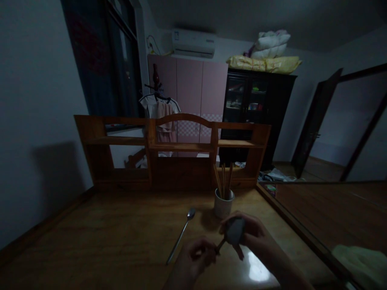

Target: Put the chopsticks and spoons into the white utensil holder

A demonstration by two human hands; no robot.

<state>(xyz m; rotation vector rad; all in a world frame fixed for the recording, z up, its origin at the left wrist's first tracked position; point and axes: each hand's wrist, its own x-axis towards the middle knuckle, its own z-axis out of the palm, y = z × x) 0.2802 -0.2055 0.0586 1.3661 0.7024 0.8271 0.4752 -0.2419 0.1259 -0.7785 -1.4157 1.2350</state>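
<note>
In front of me I hold a spoon-like thing with a grey rounded head and a thin brown handle; its exact kind is too dim to tell. My left hand pinches the handle end between thumb and fingers. Around the head curl the fingers of my right hand, partly hidden behind it. Just beyond the right hand stands a white cup with several chopsticks upright in it. A long-handled metal spoon lies on the table, left of the cup, its bowl pointing away from me.
The wooden table has a raised edge on the right. A wooden shelf rack stands along its back. Light-coloured cloth lies at the lower right. Farther off are a pink wardrobe, a dark cabinet and an open door.
</note>
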